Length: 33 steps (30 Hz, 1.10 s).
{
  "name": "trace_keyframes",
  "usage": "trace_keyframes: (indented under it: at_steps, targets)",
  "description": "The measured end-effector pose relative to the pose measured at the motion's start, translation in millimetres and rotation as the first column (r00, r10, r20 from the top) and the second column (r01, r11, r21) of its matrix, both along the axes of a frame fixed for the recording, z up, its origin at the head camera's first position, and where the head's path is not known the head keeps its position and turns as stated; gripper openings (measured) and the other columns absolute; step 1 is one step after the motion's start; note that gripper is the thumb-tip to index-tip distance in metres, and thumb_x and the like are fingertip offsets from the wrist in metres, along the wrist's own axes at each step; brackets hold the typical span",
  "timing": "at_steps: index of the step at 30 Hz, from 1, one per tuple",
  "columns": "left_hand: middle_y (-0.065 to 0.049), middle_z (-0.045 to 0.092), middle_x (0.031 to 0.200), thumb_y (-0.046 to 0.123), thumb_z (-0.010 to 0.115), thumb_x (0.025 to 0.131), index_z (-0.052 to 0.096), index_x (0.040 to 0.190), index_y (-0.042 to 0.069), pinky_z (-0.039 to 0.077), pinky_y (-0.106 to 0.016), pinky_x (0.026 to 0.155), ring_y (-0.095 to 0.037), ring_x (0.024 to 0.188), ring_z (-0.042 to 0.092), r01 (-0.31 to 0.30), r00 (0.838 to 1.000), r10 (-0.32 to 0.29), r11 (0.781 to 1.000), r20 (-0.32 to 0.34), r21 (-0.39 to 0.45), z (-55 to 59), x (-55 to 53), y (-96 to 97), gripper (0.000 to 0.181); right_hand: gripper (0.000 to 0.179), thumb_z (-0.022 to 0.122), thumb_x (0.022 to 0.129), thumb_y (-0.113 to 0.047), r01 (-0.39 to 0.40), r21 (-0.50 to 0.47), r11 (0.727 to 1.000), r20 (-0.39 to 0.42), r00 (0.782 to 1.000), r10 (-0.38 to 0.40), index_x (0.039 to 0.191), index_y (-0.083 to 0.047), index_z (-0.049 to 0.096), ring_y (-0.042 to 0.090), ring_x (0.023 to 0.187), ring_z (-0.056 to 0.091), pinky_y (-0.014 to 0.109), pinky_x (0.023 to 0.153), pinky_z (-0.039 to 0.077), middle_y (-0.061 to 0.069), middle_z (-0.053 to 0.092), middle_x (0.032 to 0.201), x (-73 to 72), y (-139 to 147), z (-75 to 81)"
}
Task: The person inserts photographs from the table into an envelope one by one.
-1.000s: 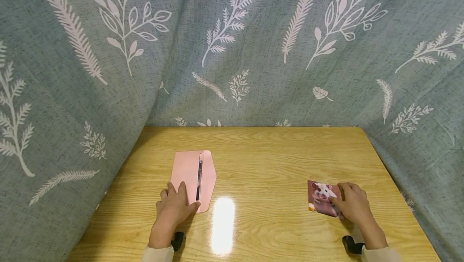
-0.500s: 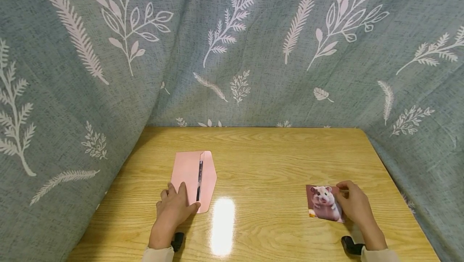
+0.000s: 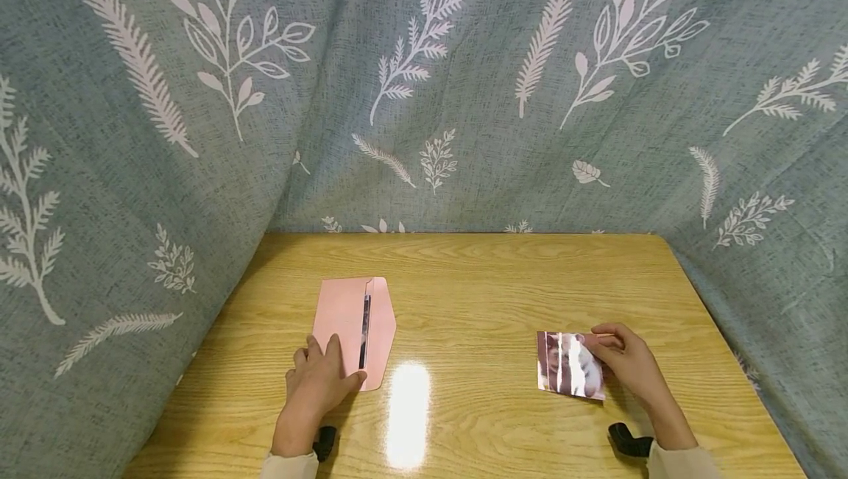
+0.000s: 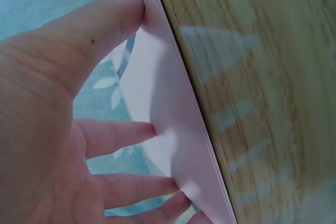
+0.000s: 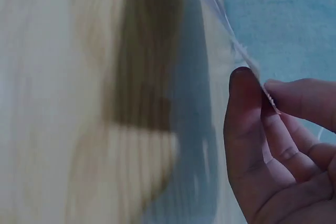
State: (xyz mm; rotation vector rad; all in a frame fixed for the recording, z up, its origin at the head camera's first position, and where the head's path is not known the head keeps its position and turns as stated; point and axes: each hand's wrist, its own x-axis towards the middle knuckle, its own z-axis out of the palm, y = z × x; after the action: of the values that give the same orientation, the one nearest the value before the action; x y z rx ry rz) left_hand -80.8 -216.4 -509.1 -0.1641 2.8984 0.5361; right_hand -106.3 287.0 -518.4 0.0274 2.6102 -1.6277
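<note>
A pink envelope [image 3: 341,306] lies on the left of the wooden table, its pointed flap opened out to the right. Inside its mouth a dark strip of a picture [image 3: 365,324] shows. My left hand [image 3: 321,380] rests on the envelope's near edge, fingers spread and fairly straight, fingertips and thumb touching the paper in the left wrist view. My right hand [image 3: 632,365] pinches the right edge of a glossy hamster photo [image 3: 570,365] between thumb and fingers. In the right wrist view the photo [image 5: 226,22] is seen edge-on, raised off the table.
A bright light reflection [image 3: 407,413] falls on the wooden table [image 3: 477,280] between the hands. A blue-green curtain [image 3: 490,155] with white leaf prints hangs behind the table and along both sides.
My right hand has lifted the hamster photo off the table and moved it left; its face now catches glare. My left hand and the envelope have stayed put.
</note>
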Motion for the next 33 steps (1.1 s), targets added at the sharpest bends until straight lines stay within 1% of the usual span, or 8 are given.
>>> trace_keyframes:
  at_steps: [3,7,11,16,21,27,30,33]
  targets:
    - [-0.050,0.018,0.146,0.045,0.078,0.084,0.039,0.146,-0.006,0.029,-0.079,0.093,-0.067,0.130,0.023,-0.002,1.000,0.002,1.000,0.001,-0.003,-0.7,0.4,-0.5,0.089,0.044,0.067,0.098,-0.016,0.000,-0.080,0.997,0.017,1.000,0.002,0.131,0.010,0.051,0.008,0.084,0.066,0.026,0.070,0.055,0.021,0.068,0.107,-4.7,-10,-0.7]
    - [-0.050,0.017,0.147,0.045,0.078,0.084,0.039,0.147,-0.006,0.029,-0.078,0.094,-0.067,0.131,0.023,-0.008,1.000,0.008,1.000,0.008,0.000,-0.4,0.7,-0.8,0.090,0.043,0.067,0.097,-0.012,-0.007,-0.134,0.991,0.019,1.000,0.009,0.130,0.011,0.052,0.011,0.078,0.066,0.029,0.065,0.055,0.020,0.067,0.104,-11.0,-26,-1.1]
    - [-0.050,0.016,0.147,0.045,0.078,0.084,0.039,0.147,-0.006,0.028,-0.078,0.094,-0.066,0.131,0.022,-0.010,1.000,0.010,1.000,0.012,0.006,0.0,1.3,-1.2,0.090,0.041,0.066,0.097,-0.009,-0.025,-0.193,0.981,0.030,0.999,0.031,0.130,0.011,0.050,0.013,0.075,0.066,0.030,0.064,0.056,0.021,0.065,0.103,-18.1,-45,0.0]
    - [-0.049,0.016,0.147,0.045,0.078,0.084,0.039,0.147,-0.005,0.028,-0.078,0.094,-0.066,0.131,0.022,-0.010,1.000,0.010,1.000,0.013,0.006,-0.4,0.9,-2.1,0.090,0.040,0.066,0.097,-0.009,-0.040,-0.231,0.972,0.025,0.999,0.047,0.129,0.010,0.051,0.014,0.075,0.067,0.031,0.065,0.057,0.022,0.065,0.105,-31.6,-70,1.0]
    - [-0.049,0.016,0.148,0.046,0.077,0.084,0.039,0.147,-0.004,0.029,-0.078,0.094,-0.065,0.131,0.023,-0.008,1.000,0.008,1.000,0.015,0.004,-1.2,-0.3,-2.4,0.089,0.038,0.065,0.098,-0.009,-0.046,-0.258,0.965,0.021,0.998,0.053,0.129,0.009,0.052,0.016,0.073,0.068,0.033,0.064,0.058,0.020,0.065,0.104,-46.0,-94,-0.4]
    - [-0.049,0.017,0.148,0.046,0.077,0.084,0.039,0.147,-0.004,0.029,-0.078,0.093,-0.065,0.130,0.024,-0.008,1.000,0.008,1.000,0.012,0.000,-0.9,-0.6,-1.7,0.090,0.040,0.066,0.098,-0.012,-0.056,-0.276,0.960,0.029,0.997,0.066,0.129,0.008,0.053,0.017,0.075,0.068,0.033,0.065,0.058,0.018,0.068,0.104,-60.6,-122,-3.3]
    - [-0.049,0.016,0.148,0.046,0.077,0.084,0.039,0.147,-0.004,0.029,-0.078,0.094,-0.065,0.130,0.024,-0.008,1.000,0.008,1.000,0.013,0.004,-1.0,-0.5,-1.7,0.089,0.040,0.067,0.098,-0.013,-0.055,-0.287,0.956,0.038,0.997,0.068,0.129,0.009,0.054,0.016,0.075,0.067,0.032,0.064,0.057,0.017,0.069,0.101,-66.7,-136,-3.5]
    - [-0.049,0.016,0.148,0.046,0.077,0.084,0.039,0.147,-0.004,0.029,-0.078,0.094,-0.065,0.130,0.025,-0.009,1.000,0.009,1.000,0.013,0.002,-1.3,-0.6,-2.0,0.089,0.039,0.068,0.097,-0.011,-0.045,-0.318,0.947,0.061,0.996,0.068,0.128,0.008,0.055,0.016,0.074,0.066,0.031,0.063,0.057,0.014,0.070,0.099,-72.9,-151,-3.6]
